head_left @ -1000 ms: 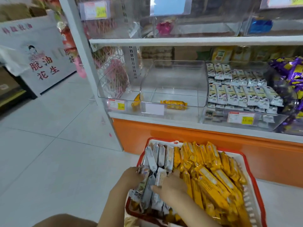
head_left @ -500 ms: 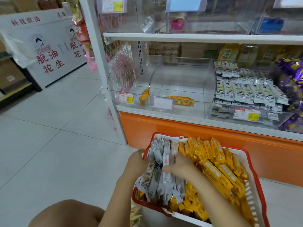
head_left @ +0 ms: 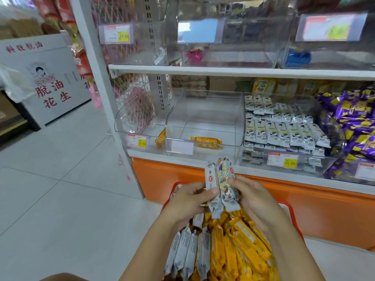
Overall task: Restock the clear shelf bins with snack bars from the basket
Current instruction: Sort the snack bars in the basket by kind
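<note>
Since both hands work right over the basket (head_left: pixel 290 208), start there. The left hand (head_left: pixel 188 201) and the right hand (head_left: pixel 255 199) each curl fingers and thumb round a small upright bunch of grey-and-white bars (head_left: pixel 221 185). They pinch it from either side at about mid-length, just above the basket's far end. Below them the basket holds more grey bars (head_left: pixel 186 250) on the left and a thick pile of yellow bars (head_left: pixel 239 250) on the right.

The wrapped bars look light and the foil is probably slick, so a loose bunch could fan out or slide. I judge that a squeeze across the middle of the stack would hold it together better than a grip on the crimped ends. The bars inside may snap if bent.

Ahead, the white shelf edge (head_left: pixel 203 157) runs above an orange panel (head_left: pixel 162 175). The middle clear bin (head_left: pixel 205 116) has a low front lip and plenty of room, with only one yellow bar (head_left: pixel 206 141) lying near its front. Just to its right, the bin of matching bars (head_left: pixel 324 169) is well filled, so the room there is on top and at the front. The upper shelf (head_left: pixel 223 71) overhangs both bins and limits how high a reach can go.
</note>
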The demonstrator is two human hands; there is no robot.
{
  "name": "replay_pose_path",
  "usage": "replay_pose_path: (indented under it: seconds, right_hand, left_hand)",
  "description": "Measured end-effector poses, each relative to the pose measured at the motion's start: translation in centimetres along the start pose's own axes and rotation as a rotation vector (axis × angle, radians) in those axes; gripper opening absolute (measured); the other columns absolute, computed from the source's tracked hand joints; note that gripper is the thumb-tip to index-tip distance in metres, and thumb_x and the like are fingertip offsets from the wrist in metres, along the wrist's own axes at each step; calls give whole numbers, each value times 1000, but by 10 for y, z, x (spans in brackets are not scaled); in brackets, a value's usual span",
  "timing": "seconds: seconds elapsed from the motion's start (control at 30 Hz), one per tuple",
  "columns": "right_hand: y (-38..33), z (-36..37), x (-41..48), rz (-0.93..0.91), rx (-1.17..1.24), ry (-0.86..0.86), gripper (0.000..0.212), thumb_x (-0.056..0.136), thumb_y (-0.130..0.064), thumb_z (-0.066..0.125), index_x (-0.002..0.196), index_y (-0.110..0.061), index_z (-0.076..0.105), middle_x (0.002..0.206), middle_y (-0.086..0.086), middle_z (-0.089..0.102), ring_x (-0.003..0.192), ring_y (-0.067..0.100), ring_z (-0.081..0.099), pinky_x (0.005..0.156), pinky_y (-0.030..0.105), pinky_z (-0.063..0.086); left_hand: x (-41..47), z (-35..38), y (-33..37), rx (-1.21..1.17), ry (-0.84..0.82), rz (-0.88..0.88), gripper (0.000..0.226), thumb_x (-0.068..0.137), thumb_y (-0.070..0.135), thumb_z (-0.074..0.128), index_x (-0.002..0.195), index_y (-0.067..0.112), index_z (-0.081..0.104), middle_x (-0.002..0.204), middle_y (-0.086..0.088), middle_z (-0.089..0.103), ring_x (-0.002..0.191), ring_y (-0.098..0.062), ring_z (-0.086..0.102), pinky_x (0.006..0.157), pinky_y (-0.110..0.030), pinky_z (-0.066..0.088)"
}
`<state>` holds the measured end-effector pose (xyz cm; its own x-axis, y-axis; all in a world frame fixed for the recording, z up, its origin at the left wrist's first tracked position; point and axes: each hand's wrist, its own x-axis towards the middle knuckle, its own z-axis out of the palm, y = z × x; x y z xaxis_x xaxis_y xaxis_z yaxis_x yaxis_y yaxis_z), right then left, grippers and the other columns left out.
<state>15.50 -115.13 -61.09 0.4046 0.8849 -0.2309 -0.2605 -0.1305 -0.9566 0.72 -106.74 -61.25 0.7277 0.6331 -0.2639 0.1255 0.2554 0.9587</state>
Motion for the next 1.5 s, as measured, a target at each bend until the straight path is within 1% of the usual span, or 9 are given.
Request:
replay_pose_path:
  seconds: [0.17, 0.5, 0.6, 0.77, 0.9, 1.07, 1.23, 1.33, 1.5]
  right_hand:
    - [-9, -21, -7, -107, -24, -24, 45, 75, -32, 69, 118, -17, 67, 111, 4, 71, 106, 24, 66, 99, 51, 46]
    - [-13, -59, -4, -148, 64, 191, 48, 67, -32, 75, 113, -22, 68, 105, 3, 72, 101, 18, 67, 98, 47, 47]
    - [-15, -69, 0, -192, 109, 277, 52, 68, -32, 74, 117, -19, 63, 105, 2, 72, 97, 15, 68, 92, 40, 51]
    - [-13, -77, 4, -227, 46, 348, 19, 83, -23, 68, 98, -17, 58, 93, 0, 73, 81, 7, 69, 64, 18, 49]
    - [-14, -82, 7, -250, -28, 362, 13, 85, -24, 67, 91, -18, 57, 89, -5, 74, 80, 10, 69, 71, 27, 47]
    - [-14, -87, 8, -259, 34, 376, 11, 86, -21, 67, 92, -15, 59, 87, -10, 73, 81, 2, 67, 73, 22, 48]
    - [-13, -92, 12, -255, 126, 397, 10, 85, -14, 66, 90, -10, 58, 80, -12, 72, 75, -3, 66, 63, 5, 45]
    - [-14, -93, 12, -240, 123, 382, 11, 86, -14, 65, 92, -8, 58, 80, -11, 72, 75, -5, 66, 61, 1, 43]
    - [-15, -91, 11, -218, 140, 352, 13, 86, -17, 65, 93, -8, 58, 83, -12, 73, 79, -6, 66, 64, 5, 42]
  left_hand:
    - [18, 24, 7, -49, -12, -18, 45, 74, 29, 73, 114, 9, 67, 116, -16, 67, 109, -28, 63, 95, -45, 51]
    - [49, 56, 17, 12, -36, -65, 54, 65, 35, 83, 109, 7, 70, 110, -7, 71, 109, -21, 64, 101, -46, 46]
    - [57, 61, 18, -121, -71, -91, 42, 73, 24, 72, 107, 1, 68, 115, -17, 67, 110, -29, 62, 96, -42, 50]
    - [67, 75, 24, -274, -162, -104, 35, 80, 14, 62, 110, -4, 64, 108, -20, 67, 99, -30, 66, 89, -41, 55]
    - [75, 80, 27, -280, -166, -85, 41, 81, 13, 60, 116, -8, 57, 108, -23, 67, 95, -31, 68, 83, -41, 57]
    - [82, 83, 32, -145, -82, -18, 26, 75, 15, 76, 90, 4, 59, 82, -7, 71, 71, -17, 66, 72, -39, 45]
    - [85, 87, 40, -70, -8, -67, 56, 63, 17, 76, 115, 5, 57, 106, -15, 68, 83, -23, 67, 68, -31, 55]
    - [86, 88, 38, 42, -29, -89, 39, 77, 18, 73, 115, 17, 62, 110, -2, 70, 92, -16, 67, 75, -32, 52]
    - [86, 92, 43, -276, -33, -255, 45, 89, 42, 49, 115, 8, 64, 91, -8, 68, 76, -19, 61, 67, -31, 51]
